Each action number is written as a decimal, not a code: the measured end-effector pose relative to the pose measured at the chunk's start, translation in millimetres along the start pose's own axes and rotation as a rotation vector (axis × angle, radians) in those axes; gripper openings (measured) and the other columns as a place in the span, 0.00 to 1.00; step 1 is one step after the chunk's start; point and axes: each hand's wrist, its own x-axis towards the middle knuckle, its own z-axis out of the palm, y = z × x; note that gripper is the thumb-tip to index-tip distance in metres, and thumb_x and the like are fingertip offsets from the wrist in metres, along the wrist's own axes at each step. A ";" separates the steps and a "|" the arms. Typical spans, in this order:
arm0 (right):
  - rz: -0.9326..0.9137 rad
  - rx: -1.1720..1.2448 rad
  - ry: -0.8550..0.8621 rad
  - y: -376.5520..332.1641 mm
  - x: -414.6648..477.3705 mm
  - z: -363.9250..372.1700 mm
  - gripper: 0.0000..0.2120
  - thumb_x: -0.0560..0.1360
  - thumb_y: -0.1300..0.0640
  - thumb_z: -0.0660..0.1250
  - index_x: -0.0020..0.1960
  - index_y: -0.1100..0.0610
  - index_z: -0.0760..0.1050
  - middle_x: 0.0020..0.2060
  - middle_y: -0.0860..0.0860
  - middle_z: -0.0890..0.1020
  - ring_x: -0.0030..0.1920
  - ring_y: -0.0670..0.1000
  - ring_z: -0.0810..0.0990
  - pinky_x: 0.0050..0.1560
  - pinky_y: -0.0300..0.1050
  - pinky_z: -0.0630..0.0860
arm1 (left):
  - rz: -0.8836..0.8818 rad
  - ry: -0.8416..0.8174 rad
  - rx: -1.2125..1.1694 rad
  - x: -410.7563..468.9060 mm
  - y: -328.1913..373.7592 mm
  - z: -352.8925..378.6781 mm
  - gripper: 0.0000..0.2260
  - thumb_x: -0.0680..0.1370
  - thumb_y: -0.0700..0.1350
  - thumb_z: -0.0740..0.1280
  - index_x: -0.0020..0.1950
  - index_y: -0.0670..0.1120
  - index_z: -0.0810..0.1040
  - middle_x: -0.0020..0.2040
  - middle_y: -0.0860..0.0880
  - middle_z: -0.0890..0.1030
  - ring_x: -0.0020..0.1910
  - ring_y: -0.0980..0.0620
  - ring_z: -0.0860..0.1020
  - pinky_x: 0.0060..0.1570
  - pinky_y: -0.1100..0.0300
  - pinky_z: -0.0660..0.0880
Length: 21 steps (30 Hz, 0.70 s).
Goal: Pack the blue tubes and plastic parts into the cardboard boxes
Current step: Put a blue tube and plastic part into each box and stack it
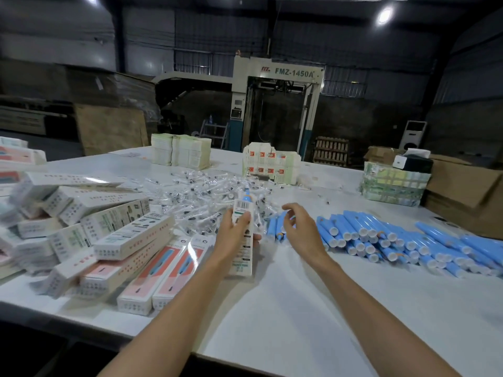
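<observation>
So the person's left hand (234, 233) is wrapped around a narrow white carton (243, 240), fingers curled round its middle. It's held more or less upright, just off the white table (285, 317). The barcode end points up and a blue tube (247, 195) pokes out of the top.

The right hand (300, 230) is just beside it to the right. Its fingers are loosely curled and spread, with nothing in them as far as I can see. It hovers right over a small cluster of tubes (275, 227) lying next to the carton. It's a bit blurry there, so I can't tell if a fingertip touches one.

The main heap of blue tubes (386, 240), all white-capped, sprawls across the table to the right. Behind the hands there's a big scatter of clear-wrapped plastic parts (206, 191).

Over on the left is a messy pile of filled cartons (114, 227), some pink-fronted with a window.

Further back sit two stacks of flat cartons (180, 151) and another stack with red marks (272, 165). Near the right edge there's a taped-up green bundle (393, 184) next to a brown cardboard box (462, 186).

Big cream machine labelled FMZ-1450A (288, 88) stands behind the table.
</observation>
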 end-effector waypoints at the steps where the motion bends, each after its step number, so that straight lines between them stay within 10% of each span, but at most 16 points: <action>1: -0.061 -0.041 -0.074 2.8 -1.3 10.0 0.14 0.84 0.63 0.61 0.67 0.55 0.76 0.55 0.50 0.78 0.48 0.48 0.77 0.52 0.48 0.75 | -0.003 0.035 -0.036 3.6 0.6 -4.2 0.09 0.87 0.51 0.65 0.66 0.51 0.73 0.47 0.40 0.88 0.39 0.43 0.88 0.33 0.54 0.83; 5: -0.316 -0.250 -0.322 7.0 -2.3 47.5 0.23 0.81 0.67 0.61 0.74 0.53 0.71 0.67 0.51 0.74 0.67 0.52 0.71 0.65 0.50 0.72 | 0.004 0.184 -0.186 12.3 3.8 -19.1 0.07 0.88 0.51 0.65 0.64 0.52 0.73 0.42 0.40 0.86 0.37 0.42 0.86 0.32 0.53 0.83; 12: -0.669 -0.687 -0.454 -5.4 8.4 88.8 0.20 0.78 0.62 0.67 0.69 0.59 0.75 0.70 0.53 0.73 0.69 0.57 0.69 0.64 0.55 0.72 | -0.064 0.210 -0.327 10.1 9.5 -23.8 0.22 0.85 0.51 0.57 0.67 0.35 0.78 0.48 0.29 0.84 0.38 0.39 0.83 0.39 0.50 0.80; 21: -0.744 -0.564 -0.204 6.3 -3.3 77.6 0.15 0.71 0.69 0.75 0.56 0.65 0.76 0.50 0.58 0.80 0.47 0.58 0.82 0.33 0.48 0.79 | -0.023 0.041 -0.319 3.6 14.9 -8.6 0.19 0.84 0.46 0.59 0.69 0.37 0.78 0.56 0.32 0.86 0.41 0.41 0.86 0.35 0.51 0.84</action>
